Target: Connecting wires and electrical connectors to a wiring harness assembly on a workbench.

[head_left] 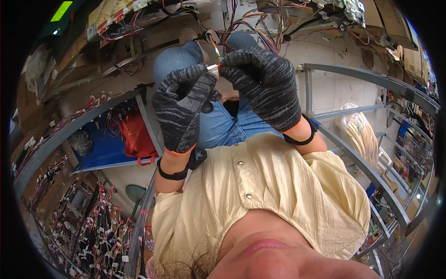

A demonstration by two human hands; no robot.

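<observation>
Both of my hands wear dark grey striped knit gloves with orange cuffs and are raised close together over my lap. Between finger and thumb, my left hand (182, 104) pinches a small white plastic wire connector (213, 70). My right hand (267, 86) is closed in a pinch just beside it, at the thin coloured wires (217, 52) by the connector. Its fingertips hide how the wires enter the connector. From there the wires run up toward the wiring bundle (260, 28) at the bench.
A bench edge with harnesses and white connectors (118, 21) spans the top. Grey metal frames (367, 76) flank me. On the left are a red bag (138, 135) on a blue shelf (100, 156) and many hanging harnesses (104, 232). A plastic-wrapped bundle (357, 132) stands right.
</observation>
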